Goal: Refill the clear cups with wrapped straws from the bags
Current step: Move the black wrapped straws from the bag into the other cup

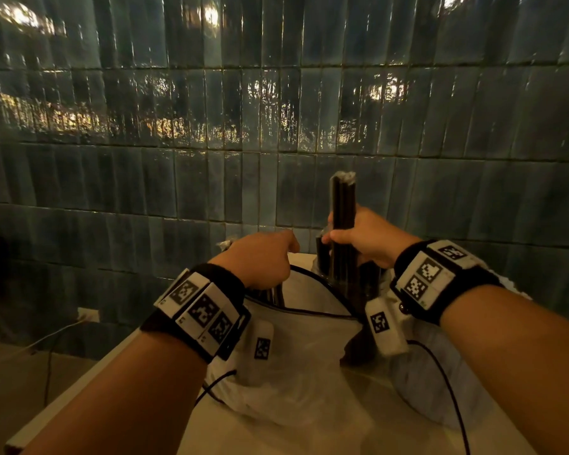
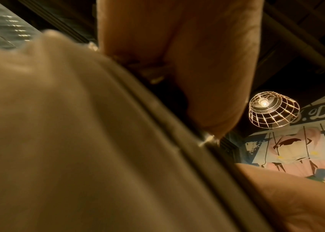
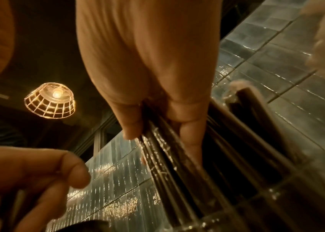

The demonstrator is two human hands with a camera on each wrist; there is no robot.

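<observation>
In the center right of the head view, the right hand [image 1: 358, 239] is gripping a bundle of wrapped black straws [image 1: 342, 205] upright, its lower end inside the clear cup [image 1: 355, 284]. The left hand [image 1: 260, 261] is pinching the rim of the white bag [image 1: 309, 356] at center.

Dim amber lamplight [image 3: 50, 100], glare, blurred foreground.

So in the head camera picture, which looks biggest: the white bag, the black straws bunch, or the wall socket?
1. White plastic bag
2. Bunch of black wrapped straws in the right hand
3. White wall socket, though it sits farther away.
</observation>
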